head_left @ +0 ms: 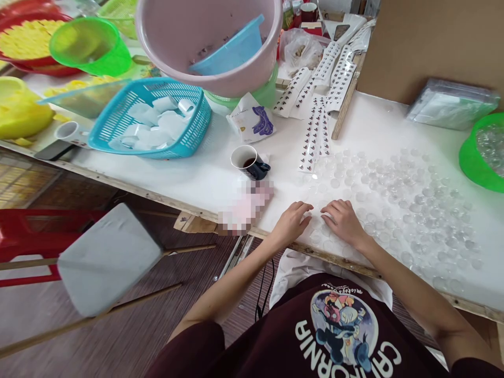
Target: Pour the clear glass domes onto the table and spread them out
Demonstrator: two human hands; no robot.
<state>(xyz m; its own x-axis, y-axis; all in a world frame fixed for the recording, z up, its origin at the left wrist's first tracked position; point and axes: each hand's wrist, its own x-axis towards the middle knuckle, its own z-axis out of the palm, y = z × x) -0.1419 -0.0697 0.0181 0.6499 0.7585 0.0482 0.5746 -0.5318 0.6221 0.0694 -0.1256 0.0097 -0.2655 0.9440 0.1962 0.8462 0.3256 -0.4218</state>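
Note:
My left hand (292,222) and my right hand (343,220) rest side by side at the near edge of the white table (205,178), palms down, fingertips almost meeting. Both sets of fingers curl down onto small clear glass domes (397,194) that lie spread in rows over the table to the right. What sits under the fingertips is too small to make out. Strips of small printed stickers (315,134) lie just beyond the hands. A dark mug (249,161) with dark liquid stands to the left of my left hand.
A turquoise basket (157,118) with white pieces, a pink basin (212,42) holding a blue scoop, green cups and yellow trays crowd the far left. A green bowl (482,152) of domes sits at right, beside a cardboard box (429,42). A red stool (51,236) stands on the floor left.

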